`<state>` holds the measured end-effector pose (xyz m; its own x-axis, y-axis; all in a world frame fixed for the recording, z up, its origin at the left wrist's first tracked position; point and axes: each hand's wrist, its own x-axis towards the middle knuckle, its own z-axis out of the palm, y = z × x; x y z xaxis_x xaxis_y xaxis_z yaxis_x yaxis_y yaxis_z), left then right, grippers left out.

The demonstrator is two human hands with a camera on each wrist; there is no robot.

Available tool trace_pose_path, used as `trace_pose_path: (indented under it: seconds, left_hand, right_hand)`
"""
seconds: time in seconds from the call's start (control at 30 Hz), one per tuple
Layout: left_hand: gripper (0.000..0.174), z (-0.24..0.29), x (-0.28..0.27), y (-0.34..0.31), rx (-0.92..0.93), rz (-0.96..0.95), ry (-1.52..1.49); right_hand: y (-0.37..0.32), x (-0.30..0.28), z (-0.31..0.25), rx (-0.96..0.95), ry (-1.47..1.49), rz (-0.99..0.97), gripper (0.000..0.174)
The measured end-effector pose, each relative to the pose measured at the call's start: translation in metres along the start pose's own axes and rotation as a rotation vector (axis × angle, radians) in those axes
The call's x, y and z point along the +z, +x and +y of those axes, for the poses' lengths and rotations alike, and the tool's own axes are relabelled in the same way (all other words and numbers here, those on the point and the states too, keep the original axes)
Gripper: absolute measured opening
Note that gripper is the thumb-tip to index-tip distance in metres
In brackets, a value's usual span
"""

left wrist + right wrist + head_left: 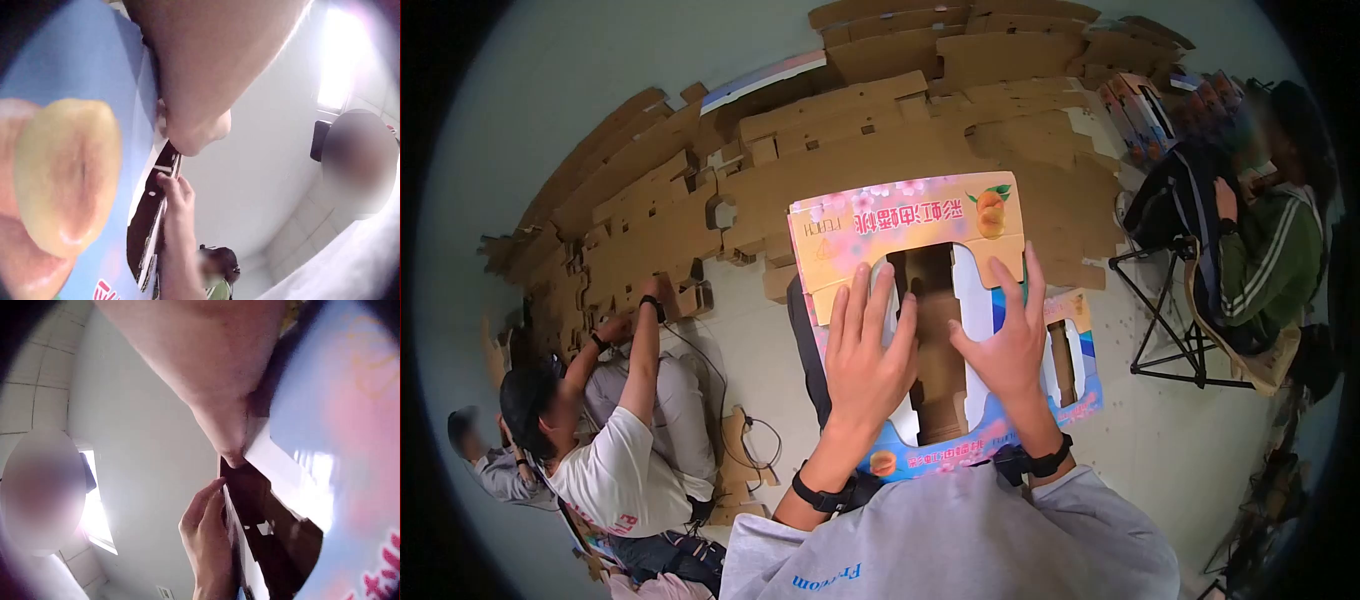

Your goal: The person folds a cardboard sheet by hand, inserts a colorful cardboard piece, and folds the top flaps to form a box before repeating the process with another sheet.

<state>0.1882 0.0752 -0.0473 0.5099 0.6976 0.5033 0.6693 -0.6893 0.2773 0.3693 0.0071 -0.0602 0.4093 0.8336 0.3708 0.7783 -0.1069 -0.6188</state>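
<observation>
A printed cardboard peach box (905, 215) lies in the person's lap, its orange and pink top panel showing a peach and blossoms. A long cut-out in its top shows the brown inside. The left hand (865, 345) rests on the panel left of the cut-out, fingers straight and spread. The right hand (1008, 345) lies on the right side, fingers extended and thumb reaching over the cut-out. In the left wrist view, the blue box side (119, 69) with its peach picture fills the left. In the right wrist view, the left hand (206, 534) touches the box edge.
Another printed box (1075, 350) stands just right of the lap. Flattened brown cardboard (850, 150) covers much of the floor ahead. One person (625, 430) sits at left near a black cable (745, 450); another (1270, 250) sits at right by a folding stool (1165, 330).
</observation>
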Motion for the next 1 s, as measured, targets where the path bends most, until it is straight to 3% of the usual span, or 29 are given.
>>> trace_pose_path:
  seconds: [0.17, 0.23, 0.3, 0.37, 0.43, 0.57, 0.63, 0.67, 0.77, 0.8, 0.9, 0.93, 1.0]
  left_hand:
    - [0.046, -0.012, -0.030, 0.005, 0.089, -0.266, -0.565]
    - [0.045, -0.018, -0.029, -0.006, 0.120, -0.166, -0.495]
    - [0.044, -0.029, -0.019, -0.024, -0.010, -0.127, -0.505]
    - [0.041, -0.046, -0.004, -0.045, -0.060, -0.182, -0.330]
    - [0.032, -0.064, 0.011, -0.071, -0.041, -0.325, -0.142]
    - [0.022, -0.069, 0.025, -0.095, -0.037, -0.173, 0.002]
    - [0.023, -0.074, 0.028, -0.099, -0.059, -0.127, -0.032]
    - [0.022, -0.074, 0.029, -0.101, -0.066, -0.103, -0.038]
    - [0.020, -0.072, 0.028, -0.103, -0.069, -0.095, -0.040]
    - [0.017, -0.072, 0.029, -0.103, -0.064, -0.094, -0.050]
    - [0.013, -0.069, 0.032, -0.103, -0.031, -0.101, -0.026]
    - [0.013, -0.068, 0.034, -0.102, -0.025, -0.099, -0.026]
    - [0.013, -0.065, 0.035, -0.098, -0.018, -0.102, -0.024]
  right_hand:
    - [0.006, -0.016, 0.027, 0.207, -0.052, -0.091, 0.101]
    - [0.004, -0.028, 0.065, 0.246, -0.003, -0.025, 0.096]
    - [-0.012, -0.024, 0.130, 0.400, 0.278, 0.115, 0.090]
    - [-0.046, -0.029, 0.193, 0.836, 0.659, 0.219, 0.082]
    - [-0.086, -0.039, 0.231, 1.074, 0.796, 0.446, 0.069]
    - [-0.215, -0.073, 0.319, 1.322, 1.049, 0.501, 0.048]
    - [-0.218, -0.088, 0.259, 1.507, 1.161, 0.590, 0.046]
    - [-0.238, -0.091, 0.270, 1.591, 1.291, 0.576, 0.046]
    - [-0.228, -0.092, 0.225, 1.765, 1.128, 0.494, 0.044]
    - [-0.237, -0.085, 0.238, 1.748, 1.301, 0.505, 0.038]
    - [-0.254, -0.045, 0.266, 1.985, 1.302, 0.546, 0.034]
    - [-0.237, -0.040, 0.239, 1.922, 1.033, 0.401, 0.039]
    - [-0.264, -0.026, 0.304, 1.704, 1.009, 0.177, 0.041]
